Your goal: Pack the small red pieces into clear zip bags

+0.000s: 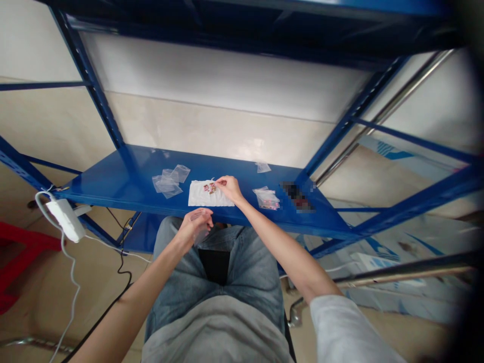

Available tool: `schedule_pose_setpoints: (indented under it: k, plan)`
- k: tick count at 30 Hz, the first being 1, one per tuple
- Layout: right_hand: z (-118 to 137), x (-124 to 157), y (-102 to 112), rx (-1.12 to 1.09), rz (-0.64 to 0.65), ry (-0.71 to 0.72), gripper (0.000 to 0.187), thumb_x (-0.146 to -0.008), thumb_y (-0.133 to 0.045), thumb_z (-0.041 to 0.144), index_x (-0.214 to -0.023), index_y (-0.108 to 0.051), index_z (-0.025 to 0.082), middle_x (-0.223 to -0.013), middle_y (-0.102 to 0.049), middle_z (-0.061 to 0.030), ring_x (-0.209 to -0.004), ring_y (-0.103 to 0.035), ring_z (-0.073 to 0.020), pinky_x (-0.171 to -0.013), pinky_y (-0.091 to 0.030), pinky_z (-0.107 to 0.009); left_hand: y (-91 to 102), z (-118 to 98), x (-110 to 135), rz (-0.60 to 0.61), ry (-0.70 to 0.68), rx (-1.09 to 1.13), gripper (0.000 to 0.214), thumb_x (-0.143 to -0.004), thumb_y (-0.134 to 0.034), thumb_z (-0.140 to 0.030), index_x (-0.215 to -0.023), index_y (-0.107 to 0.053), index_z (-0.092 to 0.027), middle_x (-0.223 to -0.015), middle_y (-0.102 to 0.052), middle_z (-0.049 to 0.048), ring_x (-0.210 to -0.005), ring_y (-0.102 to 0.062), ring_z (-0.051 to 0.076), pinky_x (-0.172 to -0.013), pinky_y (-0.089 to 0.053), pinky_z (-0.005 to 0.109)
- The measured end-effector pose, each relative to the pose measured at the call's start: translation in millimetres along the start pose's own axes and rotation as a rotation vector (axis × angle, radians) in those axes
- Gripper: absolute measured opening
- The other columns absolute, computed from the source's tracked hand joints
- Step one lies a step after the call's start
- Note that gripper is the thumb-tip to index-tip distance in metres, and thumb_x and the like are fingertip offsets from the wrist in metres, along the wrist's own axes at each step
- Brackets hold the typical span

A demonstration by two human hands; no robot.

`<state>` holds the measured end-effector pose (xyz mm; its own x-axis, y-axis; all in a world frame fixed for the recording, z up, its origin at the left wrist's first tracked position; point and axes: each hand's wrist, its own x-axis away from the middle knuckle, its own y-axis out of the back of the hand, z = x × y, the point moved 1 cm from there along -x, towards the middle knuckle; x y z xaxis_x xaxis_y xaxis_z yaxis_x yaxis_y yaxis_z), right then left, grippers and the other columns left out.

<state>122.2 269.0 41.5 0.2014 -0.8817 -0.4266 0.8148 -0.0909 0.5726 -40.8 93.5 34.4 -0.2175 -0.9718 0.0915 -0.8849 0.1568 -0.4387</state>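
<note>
My left hand [194, 227] is raised above my lap, its fingers shut on a small clear plastic bag [201, 235]. My right hand [229, 188] rests at the right edge of a white sheet [198, 196] on the blue shelf, fingers bunched close to a few small red printed pieces [210, 188]. Whether those fingers pinch anything is hidden. Left of the sheet lies a loose pile of clear plastic bags [167, 180]. To the right of my right hand lies a clear bag with pink contents [266, 198].
The blue metal shelf [113, 186] also carries a single clear bag [262, 167] and a pixelated, unreadable object [297, 197]. Blue uprights [93, 85] frame the shelf, with another shelf above. A white power strip [66, 219] hangs at left with cables, above a red stool [18, 252].
</note>
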Motion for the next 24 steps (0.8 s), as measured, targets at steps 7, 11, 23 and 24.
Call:
schedule_pose_setpoints:
  k: [7,11,23,24]
  plan:
    - [0,-5,-8,0.172,0.062,0.02,0.017,-0.079,-0.068,0.032,-0.073,-0.076,0.018,-0.074,-0.073,-0.0051,-0.069,-0.063,-0.0165,-0.064,-0.042,-0.025,1.9,-5,0,0.02,-0.008,0.038,0.035,-0.072,-0.076,-0.039,-0.095,-0.064,-0.015,-0.071,-0.064,0.0023,-0.057,-0.059,0.012,-0.051,-0.046,0.022]
    - [-1,-8,-8,0.186,0.112,0.064,0.017,-0.081,-0.067,0.031,-0.074,-0.076,0.018,-0.075,-0.072,-0.0051,-0.07,-0.062,-0.0164,-0.065,-0.041,-0.026,3.4,-6,-1,0.027,-0.011,0.054,0.036,-0.072,-0.077,-0.039,-0.095,-0.063,-0.015,-0.07,-0.063,0.0023,-0.057,-0.059,0.012,-0.052,-0.047,0.023]
    - [6,-8,1,0.065,0.009,-0.027,0.011,-0.077,-0.066,0.021,-0.074,-0.075,0.015,-0.076,-0.073,-0.0066,-0.072,-0.063,-0.018,-0.07,-0.045,-0.027,2.3,-4,1,0.037,-0.013,0.03,0.034,-0.071,-0.077,-0.039,-0.09,-0.062,-0.015,-0.071,-0.064,0.0031,-0.058,-0.06,0.013,-0.051,-0.045,0.022]
    - [12,-8,5,0.017,-0.011,-0.044,0.012,-0.077,-0.066,0.023,-0.075,-0.074,0.014,-0.076,-0.073,-0.0067,-0.072,-0.063,-0.0181,-0.069,-0.045,-0.028,2.1,-4,1,0.037,-0.013,0.025,0.033,-0.071,-0.077,-0.038,-0.09,-0.062,-0.016,-0.071,-0.064,0.0031,-0.058,-0.06,0.013,-0.051,-0.045,0.022]
